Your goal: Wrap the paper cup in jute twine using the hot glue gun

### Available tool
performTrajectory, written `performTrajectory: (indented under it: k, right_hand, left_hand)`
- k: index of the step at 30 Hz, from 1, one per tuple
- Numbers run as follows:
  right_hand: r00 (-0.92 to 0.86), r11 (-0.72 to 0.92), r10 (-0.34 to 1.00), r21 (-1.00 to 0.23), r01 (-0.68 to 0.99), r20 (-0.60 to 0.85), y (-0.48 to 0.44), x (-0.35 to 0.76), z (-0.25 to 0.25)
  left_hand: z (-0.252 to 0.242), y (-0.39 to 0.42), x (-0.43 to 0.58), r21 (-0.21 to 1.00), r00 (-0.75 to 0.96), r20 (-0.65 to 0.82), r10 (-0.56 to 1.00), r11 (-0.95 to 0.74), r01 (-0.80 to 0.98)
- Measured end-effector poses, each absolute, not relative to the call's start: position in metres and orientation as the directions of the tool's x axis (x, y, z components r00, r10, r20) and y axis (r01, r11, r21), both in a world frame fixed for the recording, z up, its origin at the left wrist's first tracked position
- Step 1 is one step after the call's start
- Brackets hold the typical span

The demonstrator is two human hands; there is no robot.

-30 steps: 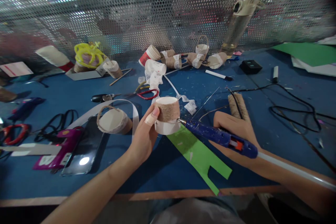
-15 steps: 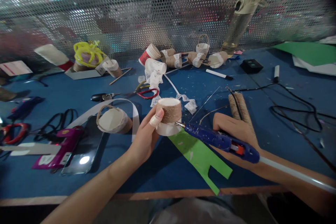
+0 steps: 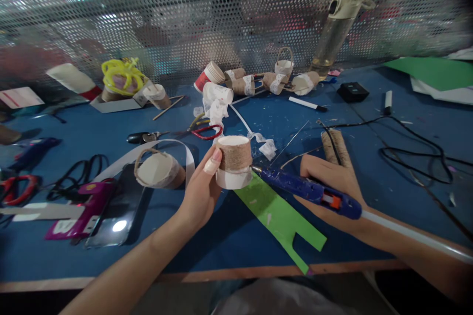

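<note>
My left hand (image 3: 201, 192) grips an upside-down paper cup (image 3: 234, 161), its upper part wrapped in brown twine and its lower band bare white. My right hand (image 3: 328, 184) holds a blue glue gun (image 3: 308, 191) with a white glue stick running out its back. The gun's metal tip touches the cup's right side at the lower edge of the twine. A green paper strip (image 3: 279, 219) lies on the blue table (image 3: 229, 241) under the cup and gun.
A twine-handled cup (image 3: 158, 170) lies left of my hand, beside a phone (image 3: 118, 211) and a purple tool (image 3: 86, 204). Red-handled scissors (image 3: 205, 131), several cups (image 3: 254, 83), a twine spool (image 3: 334, 147), black cables (image 3: 410, 150) and a bottle (image 3: 338, 29) surround them. A mesh wall stands behind.
The cup has shifted slightly in my left hand, and the glue gun's tip has risen a little along the cup's side, staying against it.
</note>
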State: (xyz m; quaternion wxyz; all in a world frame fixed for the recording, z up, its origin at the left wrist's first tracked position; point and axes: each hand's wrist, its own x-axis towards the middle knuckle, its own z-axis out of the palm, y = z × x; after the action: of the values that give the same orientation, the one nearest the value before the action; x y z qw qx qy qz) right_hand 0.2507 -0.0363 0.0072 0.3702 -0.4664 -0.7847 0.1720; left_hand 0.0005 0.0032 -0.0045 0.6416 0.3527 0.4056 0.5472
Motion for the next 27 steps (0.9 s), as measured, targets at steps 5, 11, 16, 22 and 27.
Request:
performTrajectory:
  k: [5,11,16,22,27]
  right_hand:
    - [-0.325,0.550,0.832,-0.597,0.584,0.449,-0.0383,0.2502,0.0055]
    - [-0.304,0.526,0.848,-0.628,0.573,0.434,-0.0380,0.2497,0.0063]
    - [-0.274,0.505,0.858,-0.619,0.602,0.434,-0.0369,0.2504,0.0057]
    - [-0.259,0.491,0.869,-0.670,0.557,0.422,-0.0355,0.2504,0.0042]
    - [-0.260,0.505,0.857,-0.625,0.596,0.445,-0.0358,0.2494,0.0051]
  left_hand:
    - [-0.0064,0.0022,0.0030,0.895,0.114,-0.105,0.988,0.144,-0.422]
    - [-0.0067,0.0032,0.0030,0.890,0.103,-0.124,0.987,0.156,-0.428]
    - [-0.0014,0.0040,0.0049,0.893,0.079,-0.124,0.989,0.146,-0.425]
    - [0.0004,0.0027,0.0046,0.891,0.100,-0.129,0.987,0.159,-0.424]
    - [-0.0055,0.0026,0.0016,0.894,0.111,-0.117,0.987,0.153,-0.421]
